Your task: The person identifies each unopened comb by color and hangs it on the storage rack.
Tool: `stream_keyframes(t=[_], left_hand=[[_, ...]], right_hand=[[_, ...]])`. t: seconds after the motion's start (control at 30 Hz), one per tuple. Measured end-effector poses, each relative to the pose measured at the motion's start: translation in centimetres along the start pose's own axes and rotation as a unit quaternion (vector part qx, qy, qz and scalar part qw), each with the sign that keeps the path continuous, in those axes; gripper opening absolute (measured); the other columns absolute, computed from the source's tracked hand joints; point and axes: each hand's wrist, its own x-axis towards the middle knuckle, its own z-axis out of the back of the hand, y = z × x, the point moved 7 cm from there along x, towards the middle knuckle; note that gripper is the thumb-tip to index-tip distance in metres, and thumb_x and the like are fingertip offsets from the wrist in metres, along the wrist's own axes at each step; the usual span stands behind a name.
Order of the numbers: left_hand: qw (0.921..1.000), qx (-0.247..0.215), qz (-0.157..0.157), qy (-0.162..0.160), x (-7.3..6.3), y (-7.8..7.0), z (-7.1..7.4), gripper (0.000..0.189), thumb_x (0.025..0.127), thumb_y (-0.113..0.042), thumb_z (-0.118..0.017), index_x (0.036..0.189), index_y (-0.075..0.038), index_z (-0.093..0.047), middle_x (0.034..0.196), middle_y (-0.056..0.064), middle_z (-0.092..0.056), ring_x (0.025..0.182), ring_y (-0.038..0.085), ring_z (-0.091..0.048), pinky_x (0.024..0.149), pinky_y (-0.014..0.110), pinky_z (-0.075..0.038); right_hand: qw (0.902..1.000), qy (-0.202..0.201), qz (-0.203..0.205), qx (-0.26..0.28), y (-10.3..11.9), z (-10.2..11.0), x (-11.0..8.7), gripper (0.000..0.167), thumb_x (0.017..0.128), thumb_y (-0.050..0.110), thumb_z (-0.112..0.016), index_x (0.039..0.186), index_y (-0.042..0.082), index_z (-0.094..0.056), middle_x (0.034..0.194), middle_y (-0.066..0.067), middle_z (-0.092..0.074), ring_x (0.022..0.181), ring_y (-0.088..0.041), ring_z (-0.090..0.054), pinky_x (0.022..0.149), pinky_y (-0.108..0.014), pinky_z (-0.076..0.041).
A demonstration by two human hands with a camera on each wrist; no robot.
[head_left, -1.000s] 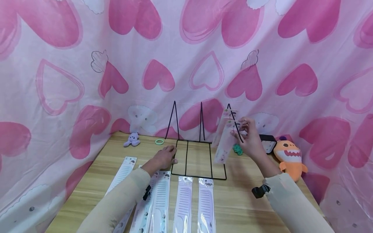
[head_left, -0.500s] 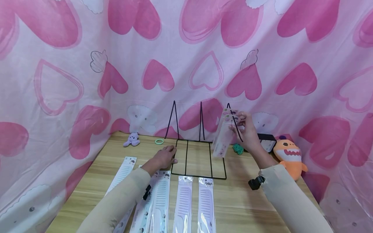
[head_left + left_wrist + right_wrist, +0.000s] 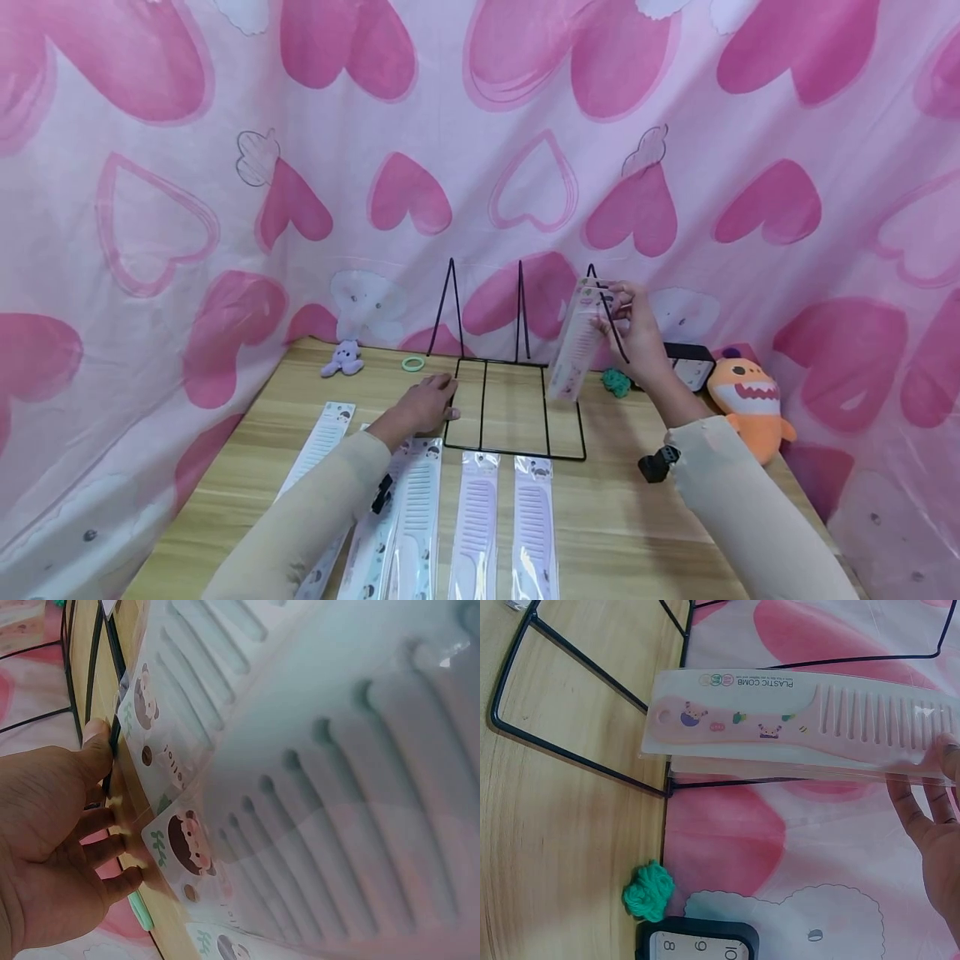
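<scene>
Pink packaged comb (image 3: 769, 731) in right grip (image 3: 641, 337), pack behind (image 3: 720, 769) mostly hidden.

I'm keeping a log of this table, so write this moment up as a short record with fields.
Left hand: rests at the left edge of the black wire rack
Right hand: holds a packaged pink comb near its top, at the rack's right side
Front of table: packaged combs, some partly hidden by the left sleeve
Left of rack: purple toy, green ring
Right of rack: green ball, clock, orange toy
</scene>
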Motion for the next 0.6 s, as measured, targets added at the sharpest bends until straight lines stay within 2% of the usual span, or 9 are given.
stream_keyframes(t=[0.1, 0.17, 0.23, 0.3, 0.37, 0.47, 0.6], left_hand=[[1.0000, -0.003, -0.003, 0.001, 0.0, -0.3, -0.3, 0.073, 0.115, -0.045, -0.056, 0.172, -0.005, -0.036, 0.182, 0.018, -0.029, 0.168, 0.043, -0.030, 0.134, 0.060, -0.038], [1.0000, -0.004, 0.001, 0.000, 0.0, -0.3, -0.4, 0.073, 0.115, -0.045, -0.055, 0.173, -0.006, -0.035, 0.183, 0.018, -0.028, 0.168, 0.042, -0.029, 0.134, 0.060, -0.037], [1.0000, -0.006, 0.006, -0.002, 0.0, -0.2, -0.3, 0.073, 0.115, -0.044, -0.056, 0.173, -0.006, -0.035, 0.183, 0.017, -0.027, 0.169, 0.042, -0.029, 0.135, 0.060, -0.037], [0.9999, -0.007, 0.010, -0.002, 0.0, -0.1, -0.2, 0.072, 0.115, -0.044, -0.056, 0.173, -0.006, -0.035, 0.183, 0.017, -0.027, 0.169, 0.042, -0.029, 0.135, 0.059, -0.036], [0.9999, -0.008, 0.009, -0.004, 0.1, -0.1, 0.0, 0.072, 0.115, -0.043, -0.056, 0.173, -0.006, -0.035, 0.183, 0.018, -0.027, 0.169, 0.042, -0.029, 0.135, 0.060, -0.036], [1.0000, -0.007, 0.006, 0.000, 0.1, -0.2, 0.4, 0.072, 0.115, -0.043, -0.056, 0.173, -0.006, -0.034, 0.183, 0.018, -0.026, 0.169, 0.043, -0.028, 0.136, 0.061, -0.035], [1.0000, -0.007, 0.000, 0.005, 0.1, -0.3, 0.6, 0.074, 0.115, -0.044, -0.056, 0.173, -0.005, -0.032, 0.183, 0.019, -0.025, 0.169, 0.044, -0.027, 0.136, 0.061, -0.034]], right_hand=[[0.9998, -0.007, 0.014, -0.012, 0.1, 0.4, -0.3, 0.064, 0.097, -0.010, -0.078, 0.148, 0.004, -0.042, 0.105, -0.022, -0.053, 0.097, -0.036, -0.067, 0.071, -0.011, -0.052], [0.9996, -0.005, 0.021, -0.020, 0.1, 0.5, -0.3, 0.064, 0.097, -0.008, -0.078, 0.149, 0.005, -0.042, 0.106, -0.021, -0.055, 0.097, -0.035, -0.067, 0.073, -0.020, -0.056], [0.9996, 0.000, 0.022, -0.018, 0.2, 0.6, -0.3, 0.065, 0.098, -0.006, -0.079, 0.151, 0.006, -0.042, 0.108, -0.021, -0.055, 0.098, -0.034, -0.067, 0.075, -0.030, -0.059], [0.9998, 0.005, 0.014, -0.016, 0.1, 0.7, -0.4, 0.066, 0.100, -0.004, -0.078, 0.153, 0.006, -0.041, 0.110, -0.020, -0.056, 0.102, -0.032, -0.067, 0.079, -0.033, -0.060], [1.0000, 0.004, -0.003, -0.007, -0.1, 1.0, -0.7, 0.068, 0.101, -0.001, -0.078, 0.155, 0.008, -0.039, 0.114, -0.019, -0.058, 0.105, -0.029, -0.068, 0.082, -0.027, -0.061], [0.9996, -0.002, -0.023, 0.018, -0.5, 1.7, -1.3, 0.072, 0.100, -0.003, -0.077, 0.158, 0.007, -0.036, 0.120, -0.022, -0.058, 0.107, -0.028, -0.067, 0.086, -0.010, -0.058], [0.9990, -0.009, -0.036, 0.023, -1.1, 2.7, -2.5, 0.074, 0.100, -0.005, -0.077, 0.160, 0.005, -0.034, 0.123, -0.027, -0.058, 0.107, -0.035, -0.070, 0.087, -0.001, -0.052]])
